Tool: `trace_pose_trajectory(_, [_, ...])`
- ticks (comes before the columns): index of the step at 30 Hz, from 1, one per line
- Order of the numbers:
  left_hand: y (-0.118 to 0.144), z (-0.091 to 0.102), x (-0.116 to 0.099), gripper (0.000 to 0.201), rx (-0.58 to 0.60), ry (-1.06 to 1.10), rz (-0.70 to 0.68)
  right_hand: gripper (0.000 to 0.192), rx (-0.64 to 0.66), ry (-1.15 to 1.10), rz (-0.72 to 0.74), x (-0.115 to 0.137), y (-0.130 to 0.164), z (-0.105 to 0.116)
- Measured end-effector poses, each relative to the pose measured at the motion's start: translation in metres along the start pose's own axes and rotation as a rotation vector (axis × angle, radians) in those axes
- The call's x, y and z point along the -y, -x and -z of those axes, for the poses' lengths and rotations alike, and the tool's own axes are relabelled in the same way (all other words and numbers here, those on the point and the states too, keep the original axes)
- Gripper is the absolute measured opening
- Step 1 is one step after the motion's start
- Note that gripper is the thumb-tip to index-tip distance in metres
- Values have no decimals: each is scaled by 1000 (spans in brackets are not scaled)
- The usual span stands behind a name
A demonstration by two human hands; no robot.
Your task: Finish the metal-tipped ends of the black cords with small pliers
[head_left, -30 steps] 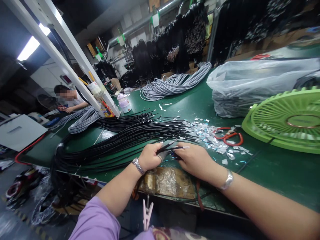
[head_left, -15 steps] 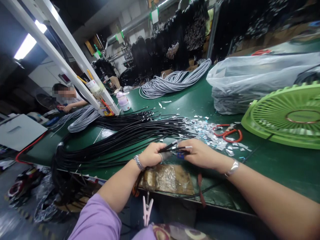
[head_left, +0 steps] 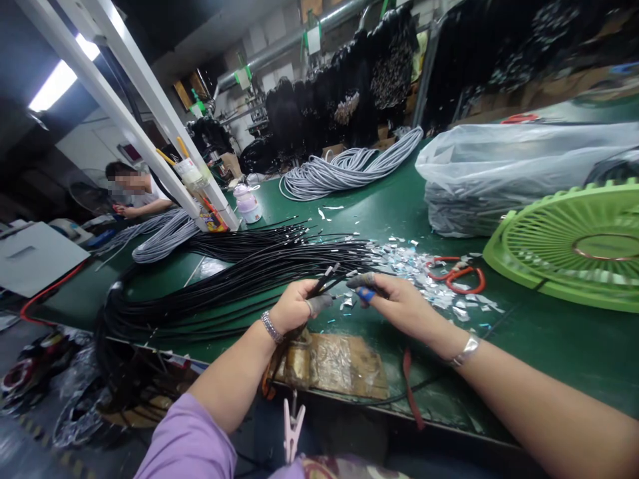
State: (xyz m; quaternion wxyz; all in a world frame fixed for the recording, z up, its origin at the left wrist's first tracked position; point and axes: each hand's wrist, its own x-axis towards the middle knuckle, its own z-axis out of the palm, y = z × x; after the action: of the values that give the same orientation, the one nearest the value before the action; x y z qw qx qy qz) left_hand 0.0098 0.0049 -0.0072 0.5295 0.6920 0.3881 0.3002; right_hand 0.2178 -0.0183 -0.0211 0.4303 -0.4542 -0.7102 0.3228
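My left hand (head_left: 295,307) is closed around a few black cables (head_left: 319,287), whose pale tips stick up past the fingers. Its thumb wears a grey finger cover. Just right of these tips is my right hand (head_left: 392,299), with thumb and forefinger brought together; whatever may be between them is too small to make out. Grey covering and a blue band (head_left: 367,293) show on its fingers. Behind both hands, a thick bundle of black cables (head_left: 239,276) lies across the green table (head_left: 544,359). Foil and paper scraps (head_left: 414,266) are scattered by the cable ends.
Red-handled scissors (head_left: 464,279) lie among the scraps, beside a green fan (head_left: 574,246). A plastic bag (head_left: 464,179) and a grey cable coil (head_left: 344,173) sit farther back. Taped cardboard (head_left: 344,362) covers the near edge. A co-worker (head_left: 137,193) sits at far left.
My right hand has come away from the cable ends and shifted slightly to the right. My left hand still grips the cables, their tips now tilted more upward.
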Motion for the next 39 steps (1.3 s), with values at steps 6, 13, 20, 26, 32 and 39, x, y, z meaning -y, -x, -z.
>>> trace_pose_trajectory(6, [2,-1,-2,38,-51,-176,-154,42,-9,-220,-236,6,3,-7])
trace_pose_trajectory(13, [5,-3,-1,36,-66,-383,-269,46,54,-393,-369,18,6,-21])
trace_pose_trajectory(20, [6,-3,1,41,-78,-415,-269,30,12,-380,-233,18,8,-23])
trace_pose_trajectory(26, [5,-3,-1,42,-80,-353,-214,23,31,-335,-173,11,8,-26])
trace_pose_trajectory(32, [5,-3,-2,42,-88,-323,-205,28,1,-320,-179,9,8,-25])
trace_pose_trajectory(39, [5,-3,1,42,-95,-323,-187,26,-54,-315,-175,12,8,-23])
